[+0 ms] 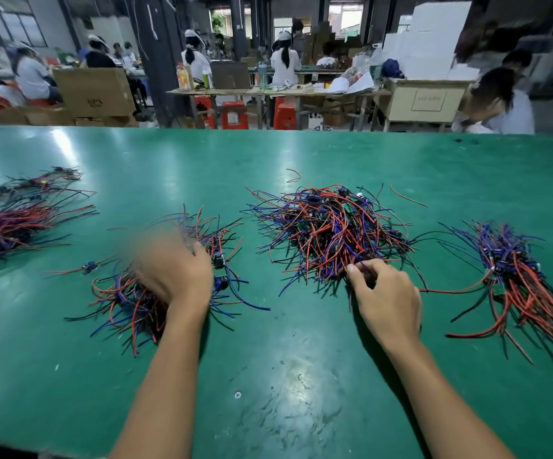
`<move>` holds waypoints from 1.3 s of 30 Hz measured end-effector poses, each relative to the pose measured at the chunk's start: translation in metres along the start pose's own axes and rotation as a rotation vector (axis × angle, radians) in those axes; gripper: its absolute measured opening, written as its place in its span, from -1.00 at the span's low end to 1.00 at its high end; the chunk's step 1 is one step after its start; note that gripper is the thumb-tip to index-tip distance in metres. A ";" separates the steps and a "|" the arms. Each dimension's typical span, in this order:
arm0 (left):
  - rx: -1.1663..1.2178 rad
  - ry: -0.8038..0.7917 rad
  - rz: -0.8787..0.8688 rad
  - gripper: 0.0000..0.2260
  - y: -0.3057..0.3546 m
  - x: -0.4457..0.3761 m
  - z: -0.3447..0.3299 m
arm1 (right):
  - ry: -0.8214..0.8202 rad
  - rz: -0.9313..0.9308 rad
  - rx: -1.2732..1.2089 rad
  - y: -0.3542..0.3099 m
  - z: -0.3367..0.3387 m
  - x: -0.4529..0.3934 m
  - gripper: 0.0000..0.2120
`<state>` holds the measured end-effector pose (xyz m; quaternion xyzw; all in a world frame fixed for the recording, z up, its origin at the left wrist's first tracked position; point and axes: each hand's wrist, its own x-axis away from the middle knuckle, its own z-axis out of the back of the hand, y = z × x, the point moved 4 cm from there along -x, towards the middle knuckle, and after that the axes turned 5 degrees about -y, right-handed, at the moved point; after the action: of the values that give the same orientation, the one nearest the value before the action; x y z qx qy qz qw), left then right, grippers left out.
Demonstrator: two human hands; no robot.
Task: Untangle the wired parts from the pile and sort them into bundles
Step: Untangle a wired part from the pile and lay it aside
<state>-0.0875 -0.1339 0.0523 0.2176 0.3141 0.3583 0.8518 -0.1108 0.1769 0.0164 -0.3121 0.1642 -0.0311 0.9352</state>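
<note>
My right hand (386,298) was at the near edge of the big tangled pile of red, blue and black wired parts with small green circuit boards (330,231), thumb and forefinger pinching a few wires there, the other fingers curled under. My left hand (174,268) lay on the smaller heap of red, blue and black wired parts (156,286) to the left, fingers spread forward and blurred, thumb touching the wires beside two small black components; whether it gripped anything I could not tell.

Both heaps sat on the glossy green desk (278,376), the pile in the middle, the smaller heap just left of it. A single wired part with a small dark component (86,267) lay alone to the left of that heap. Further right lay a bundle of mostly blue and red wired parts (517,276), its wires roughly aligned and trailing toward me. At the far left edge lay another bundle of red and dark wires (6,223), also combed in one direction. Two loose red wire scraps (293,175) lay behind the pile.

Beyond the desk, people in white shirts (283,64) sat at wooden workbenches (268,91), with red plastic stools (233,114) and brown cardboard boxes (94,91) around them.
</note>
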 end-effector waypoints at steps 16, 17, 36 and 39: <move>0.406 -0.659 -0.754 -0.82 0.079 0.108 -0.048 | 0.222 0.006 -0.252 -0.024 0.024 -0.046 -0.71; 0.412 -0.659 -0.751 -0.83 0.079 0.108 -0.049 | 0.127 -0.065 -0.216 -0.023 0.022 -0.062 -0.65; 0.800 -0.593 -0.456 -0.80 0.070 0.088 -0.054 | 0.250 0.206 -0.300 -0.041 0.015 -0.019 -0.69; 1.140 -0.860 -0.014 -0.80 0.072 0.085 -0.063 | 0.097 0.500 -0.249 -0.055 0.010 0.026 -0.78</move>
<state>-0.1186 -0.0142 0.0183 0.7491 0.0903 0.0152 0.6561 -0.0805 0.1344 0.0491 -0.3724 0.2832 0.2061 0.8594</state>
